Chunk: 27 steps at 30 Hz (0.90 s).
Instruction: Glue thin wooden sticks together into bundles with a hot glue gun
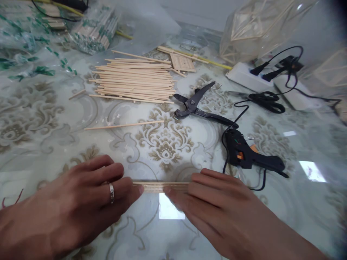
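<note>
Low in the middle of the head view lies a narrow strip of wooden sticks (154,187) set side by side. My left hand (92,198), with a ring on one finger, grips its left end between thumb and fingers. The right end is gripped the same way by my right hand (217,206). Both ends of the strip are hidden under the fingers. Beyond the hands, a single loose stick (124,125) lies on the patterned table cover (165,148). Farther back is a pile of thin wooden sticks (135,79).
Black pincers (195,104) lie right of the pile. A black glue gun (244,151) with its cord rests near my right hand. Behind are scissors (267,102), a power strip (249,77), a small stick panel (183,63), and bagged sticks (94,29).
</note>
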### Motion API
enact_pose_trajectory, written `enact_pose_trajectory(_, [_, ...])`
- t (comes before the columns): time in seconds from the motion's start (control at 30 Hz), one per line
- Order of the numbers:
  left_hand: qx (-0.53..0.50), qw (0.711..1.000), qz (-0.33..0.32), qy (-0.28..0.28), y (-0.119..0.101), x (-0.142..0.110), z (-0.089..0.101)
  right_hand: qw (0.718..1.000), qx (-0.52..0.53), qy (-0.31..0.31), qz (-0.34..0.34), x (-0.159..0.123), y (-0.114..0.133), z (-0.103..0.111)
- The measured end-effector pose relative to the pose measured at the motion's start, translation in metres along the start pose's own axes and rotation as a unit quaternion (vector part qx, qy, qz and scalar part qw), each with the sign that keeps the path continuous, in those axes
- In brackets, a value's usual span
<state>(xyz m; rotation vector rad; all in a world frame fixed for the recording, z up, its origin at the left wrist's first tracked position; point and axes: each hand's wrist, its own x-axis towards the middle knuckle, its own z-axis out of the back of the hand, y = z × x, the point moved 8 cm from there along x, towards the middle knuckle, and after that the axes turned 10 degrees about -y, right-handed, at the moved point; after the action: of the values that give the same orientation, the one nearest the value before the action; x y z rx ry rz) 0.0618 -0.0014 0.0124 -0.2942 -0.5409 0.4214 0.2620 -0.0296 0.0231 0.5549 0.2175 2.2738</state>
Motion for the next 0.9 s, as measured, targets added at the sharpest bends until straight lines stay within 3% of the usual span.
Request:
enact_pose_trajectory(0.1, [0.013,0.999,-0.032,0.016,-0.008,-0.003,-0.003,1.0,-0.015,-0.003,0.014,-0.001,0.003,0.002])
enact_pose_trajectory(0.23, [0.004,1.0,-0.013,0.014,-0.01,-0.006,-0.004,0.998,-0.049,-0.003,0.038,-0.001,0.008,0.0])
enact_pose_trajectory(0.53, [0.015,1.0,-0.003,0.009,-0.011,0.004,-0.001,1.0,-0.005,-0.003,0.005,-0.001,0.009,-0.002])
enact_pose_trajectory(0.9, [-0.003,0.999,-0.032,0.012,-0.009,-0.015,0.0,1.0,-0.018,0.0,0.009,-0.002,0.009,-0.001])
